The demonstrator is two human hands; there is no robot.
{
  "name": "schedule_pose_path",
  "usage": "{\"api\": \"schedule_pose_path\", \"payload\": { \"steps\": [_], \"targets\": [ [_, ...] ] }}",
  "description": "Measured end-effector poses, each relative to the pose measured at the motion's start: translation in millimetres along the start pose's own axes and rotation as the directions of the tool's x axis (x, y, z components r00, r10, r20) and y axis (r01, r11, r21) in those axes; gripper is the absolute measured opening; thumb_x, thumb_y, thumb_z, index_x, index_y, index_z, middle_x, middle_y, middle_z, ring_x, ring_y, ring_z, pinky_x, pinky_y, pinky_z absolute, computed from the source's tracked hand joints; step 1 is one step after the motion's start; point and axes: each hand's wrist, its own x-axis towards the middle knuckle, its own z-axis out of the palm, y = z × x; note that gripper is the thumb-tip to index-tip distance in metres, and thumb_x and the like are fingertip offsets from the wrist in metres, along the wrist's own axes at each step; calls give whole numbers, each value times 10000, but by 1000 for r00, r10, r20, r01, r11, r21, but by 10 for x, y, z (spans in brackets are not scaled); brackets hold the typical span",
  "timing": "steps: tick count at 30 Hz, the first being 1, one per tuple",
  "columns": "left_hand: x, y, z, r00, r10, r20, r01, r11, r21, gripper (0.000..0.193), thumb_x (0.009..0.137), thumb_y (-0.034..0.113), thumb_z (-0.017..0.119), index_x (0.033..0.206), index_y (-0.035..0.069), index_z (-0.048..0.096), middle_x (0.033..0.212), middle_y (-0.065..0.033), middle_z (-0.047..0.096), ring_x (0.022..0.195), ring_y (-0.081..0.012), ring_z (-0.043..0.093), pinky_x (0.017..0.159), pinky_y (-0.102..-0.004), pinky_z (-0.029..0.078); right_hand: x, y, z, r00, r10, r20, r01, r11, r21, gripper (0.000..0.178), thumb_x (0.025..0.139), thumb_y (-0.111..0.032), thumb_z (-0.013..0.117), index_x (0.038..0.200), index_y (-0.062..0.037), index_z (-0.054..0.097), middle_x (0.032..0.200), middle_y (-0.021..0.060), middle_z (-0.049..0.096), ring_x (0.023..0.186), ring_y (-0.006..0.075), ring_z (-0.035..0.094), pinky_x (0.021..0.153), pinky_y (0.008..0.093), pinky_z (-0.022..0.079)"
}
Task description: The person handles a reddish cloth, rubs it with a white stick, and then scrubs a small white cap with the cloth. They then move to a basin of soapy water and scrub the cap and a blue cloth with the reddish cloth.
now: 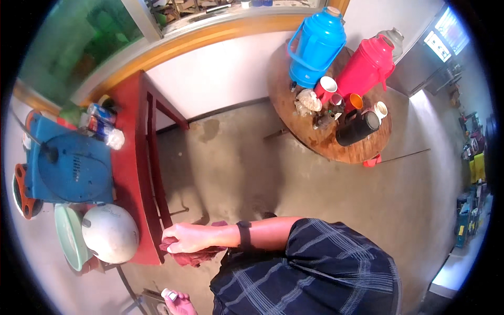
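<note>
My right hand (184, 239), with a black band at the wrist, reaches across to the left. Its fingers are closed round a dark red cloth (197, 257), which hangs below the hand beside the edge of a red wooden table (126, 173). Low in the view, my left hand (182, 305) grips a small white object (169, 294) between thumb and fingers; its kind is too small to make out. Part of that hand is cut off by the lower edge.
On the red table sit a blue machine (73, 168), a white helmet-like dome (110, 232), a pale green basin (71, 236) and cans (100, 123). A round wooden table (325, 149) holds blue (317, 50) and pink (366, 63) thermos flasks, cups and a black bottle (357, 130).
</note>
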Motion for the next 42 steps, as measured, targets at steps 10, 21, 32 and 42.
{"api": "schedule_pose_path", "payload": {
  "steps": [10, 21, 32, 42],
  "targets": [
    [-75, 258, -278, 998, 14, -67, -24, 989, -145, 347, 944, 326, 471, 1158, 82, 595, 936, -73, 650, 704, -239, 556, 649, -395, 450, 285, -65, 738, 984, 29, 176, -21, 999, -46, 321, 860, -193, 602, 1088, 33, 617, 972, 196, 681, 931, 303, 662, 830, 401, 506],
    [24, 529, -2668, 952, 180, -248, -243, 937, -252, 339, 925, 431, 600, 1087, 135, 570, 778, -8, 534, 661, -154, 497, 595, -337, 426, 1251, -78, 3100, 874, 143, 464, -154, 988, -15, 280, 928, -131, 615, 1185, -18, 609, 1014, 60, 674, 956, 136, 610, 866, 313, 502],
    [77, 2055, -3456, 866, 370, -335, -438, 885, -155, 422, 938, 456, 577, 1186, 117, 529, 855, -2, 531, 673, -136, 504, 575, -317, 455, 2584, -599, 4773, 883, -39, 469, -116, 947, 298, 266, 926, -87, 616, 1178, -2, 597, 1015, 35, 652, 933, 100, 601, 850, 285, 498],
    [1792, 4161, -3778, 892, 451, -38, -438, 881, 179, 482, 926, 479, 584, 1193, 87, 503, 931, 1, 543, 719, -119, 503, 615, -290, 441, 4292, -850, 5091, 978, -56, 199, -29, 914, 404, 302, 905, -84, 576, 1181, 38, 580, 1016, 81, 652, 873, 130, 615, 803, 272, 505]
  ]
}}
